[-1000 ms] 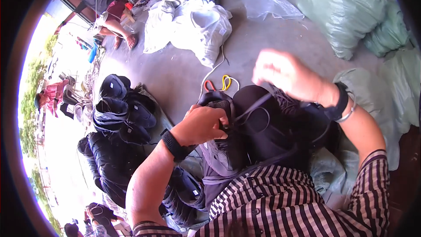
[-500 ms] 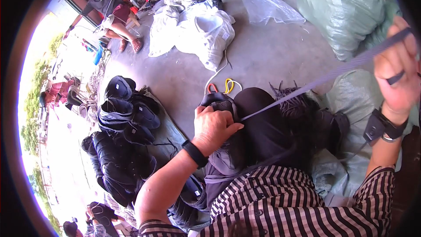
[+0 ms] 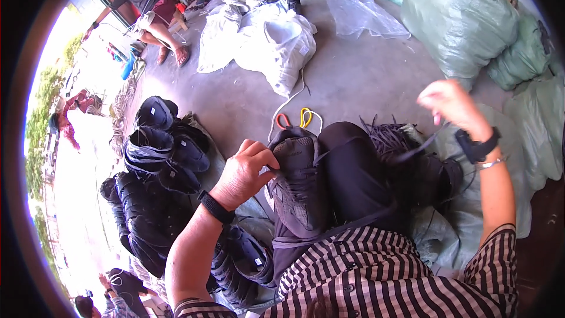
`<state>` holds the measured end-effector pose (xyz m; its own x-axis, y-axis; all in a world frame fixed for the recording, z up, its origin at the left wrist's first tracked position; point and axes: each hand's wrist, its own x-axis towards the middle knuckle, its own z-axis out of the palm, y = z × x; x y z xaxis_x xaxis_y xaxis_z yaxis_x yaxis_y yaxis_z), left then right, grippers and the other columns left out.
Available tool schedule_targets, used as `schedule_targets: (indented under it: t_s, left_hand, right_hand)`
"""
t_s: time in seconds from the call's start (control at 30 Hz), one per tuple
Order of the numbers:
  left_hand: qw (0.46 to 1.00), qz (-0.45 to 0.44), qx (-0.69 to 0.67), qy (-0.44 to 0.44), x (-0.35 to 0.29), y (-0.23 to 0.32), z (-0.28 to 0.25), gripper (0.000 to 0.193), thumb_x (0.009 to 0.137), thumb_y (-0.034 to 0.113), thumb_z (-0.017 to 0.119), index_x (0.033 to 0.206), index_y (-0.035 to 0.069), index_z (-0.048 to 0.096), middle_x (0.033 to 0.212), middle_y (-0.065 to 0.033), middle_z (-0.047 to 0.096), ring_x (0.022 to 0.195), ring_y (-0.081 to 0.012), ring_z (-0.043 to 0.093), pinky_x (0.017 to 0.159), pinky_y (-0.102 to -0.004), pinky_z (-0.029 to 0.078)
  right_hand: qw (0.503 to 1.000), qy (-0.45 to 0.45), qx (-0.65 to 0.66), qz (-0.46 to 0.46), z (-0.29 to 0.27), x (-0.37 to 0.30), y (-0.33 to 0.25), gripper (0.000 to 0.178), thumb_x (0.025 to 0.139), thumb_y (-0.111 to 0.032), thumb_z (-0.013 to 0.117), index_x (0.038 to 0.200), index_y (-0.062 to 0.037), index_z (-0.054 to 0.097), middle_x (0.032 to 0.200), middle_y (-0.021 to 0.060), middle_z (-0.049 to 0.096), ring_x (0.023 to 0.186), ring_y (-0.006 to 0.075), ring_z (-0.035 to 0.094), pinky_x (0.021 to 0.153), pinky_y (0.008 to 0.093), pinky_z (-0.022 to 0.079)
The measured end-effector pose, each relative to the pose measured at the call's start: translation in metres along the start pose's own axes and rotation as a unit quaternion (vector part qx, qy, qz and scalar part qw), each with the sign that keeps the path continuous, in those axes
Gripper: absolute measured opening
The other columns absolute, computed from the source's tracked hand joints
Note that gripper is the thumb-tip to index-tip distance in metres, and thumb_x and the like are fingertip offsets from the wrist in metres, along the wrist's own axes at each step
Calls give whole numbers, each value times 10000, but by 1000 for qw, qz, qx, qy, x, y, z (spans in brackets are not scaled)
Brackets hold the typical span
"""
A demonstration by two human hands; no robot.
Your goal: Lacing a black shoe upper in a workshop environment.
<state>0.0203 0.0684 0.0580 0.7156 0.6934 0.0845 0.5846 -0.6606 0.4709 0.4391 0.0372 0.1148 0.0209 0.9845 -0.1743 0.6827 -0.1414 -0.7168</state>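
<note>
A dark grey sneaker rests on my lap beside my dark-trousered knee, its laces partly threaded. My left hand is at the shoe's left edge, thumb and fingers pinched together; what lies between them is hidden. Out to the right, my right hand is raised with its fingers curled. A grey-purple shoelace, slack and blurred, runs from under this hand toward my knee. A bundle of similar laces lies just beyond the knee. Across my lap stretches a dark strap.
Black shoes are piled at my left. Beyond the sneaker are red and yellow loops on a white cord. A white sack lies ahead; green sacks stand at right. A seated person is at far left.
My right hand has come inward from the far right, and the taut lace has gone slack. My left hand has shifted from the sneaker's top to its left edge.
</note>
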Motion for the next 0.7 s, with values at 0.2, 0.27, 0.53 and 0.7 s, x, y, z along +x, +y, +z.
schedule_targets:
  t_s: [0.2, 0.27, 0.53, 0.7]
  left_hand:
    - [997, 20, -74, 23, -7, -1, 6, 257, 609, -76, 694, 777, 42, 540, 941, -94, 592, 1040, -284, 573, 860, -363, 492]
    - [995, 13, -99, 21, -9, -1, 7, 254, 614, -78, 695, 778, 41, 542, 950, -97, 595, 1034, -283, 577, 856, -362, 492]
    - [993, -16, -91, 79, -20, -9, 25, 306, 598, -36, 741, 812, 47, 539, 972, -100, 607, 970, -294, 580, 817, -379, 489]
    - [990, -23, -98, 101, -21, -9, 29, 315, 594, -36, 744, 814, 44, 533, 964, -102, 610, 940, -295, 579, 805, -370, 484]
  right_hand:
    - [928, -303, 137, -168, 109, 22, -71, 246, 813, -220, 670, 898, 11, 654, 815, 48, 655, 751, 105, 564, 701, 268, 455]
    - [908, -320, 176, -205, 132, 28, -90, 228, 797, -200, 678, 876, 11, 642, 829, 55, 654, 767, 122, 577, 717, 273, 460]
    - [928, -244, -78, -272, 208, 42, -103, 112, 741, -165, 613, 806, -94, 670, 782, 90, 661, 778, 276, 644, 718, 399, 480]
    - [917, -214, -89, -325, 219, 42, -102, 98, 710, -136, 605, 758, -81, 671, 760, 120, 653, 764, 304, 645, 690, 418, 479]
